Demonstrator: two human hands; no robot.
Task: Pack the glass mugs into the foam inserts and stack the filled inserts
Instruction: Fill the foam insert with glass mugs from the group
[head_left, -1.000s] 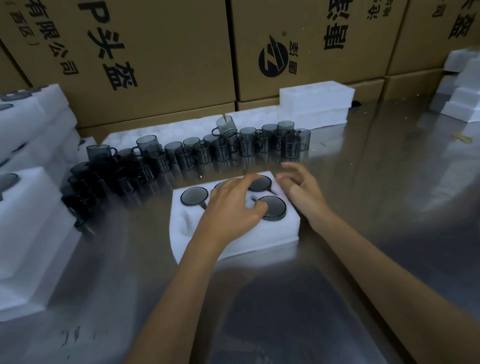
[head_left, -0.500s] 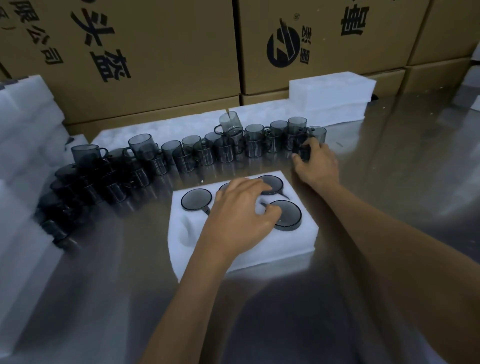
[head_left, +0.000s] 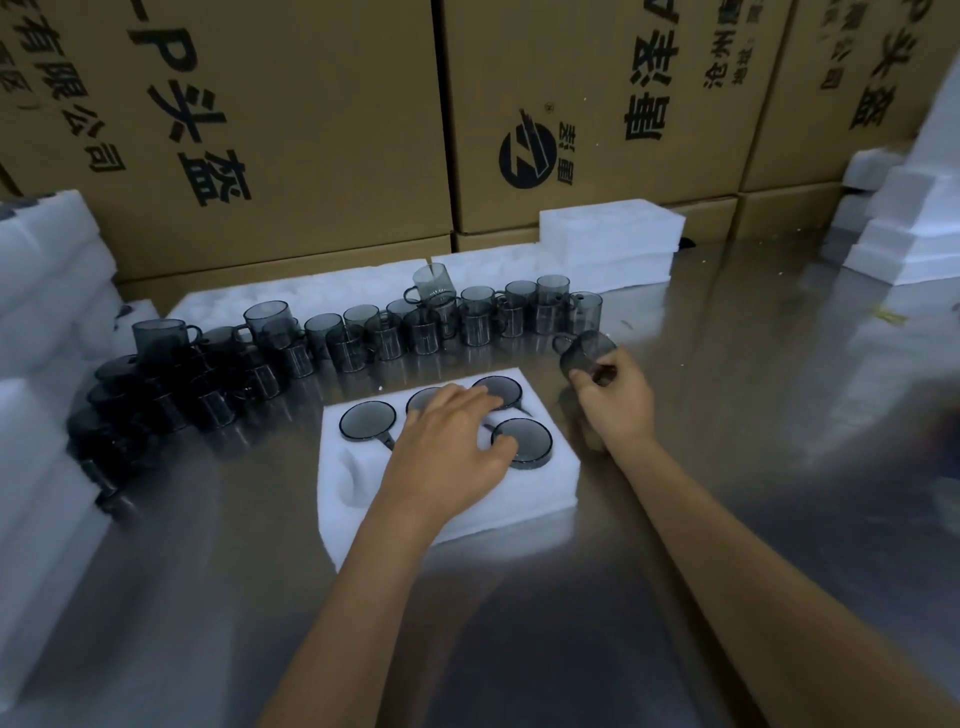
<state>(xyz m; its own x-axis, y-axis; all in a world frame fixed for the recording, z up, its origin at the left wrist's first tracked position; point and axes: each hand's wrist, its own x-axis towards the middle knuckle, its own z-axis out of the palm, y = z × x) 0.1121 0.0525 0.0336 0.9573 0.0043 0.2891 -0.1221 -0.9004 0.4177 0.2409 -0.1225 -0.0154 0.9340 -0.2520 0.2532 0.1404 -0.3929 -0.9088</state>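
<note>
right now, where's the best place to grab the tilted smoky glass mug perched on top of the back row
Take the tilted smoky glass mug by its bare cylindrical wall, coming from above and the right. Its handle points left and down into the row of grey glass mugs, so that side is crowded; the upper body stands clear. The right hand already holds another mug, so it would probably need freeing first.

Single head-worn wide-angle view, looking forward and down across steel table (head_left: 727, 519). Close range: forearms entering from bottom edge, foam insert (head_left: 524, 499) at frame centre. Cardboard cartons (head_left: 311, 130) filling upper frame. Straight edges bowed toward frame margins. No second view.
</note>
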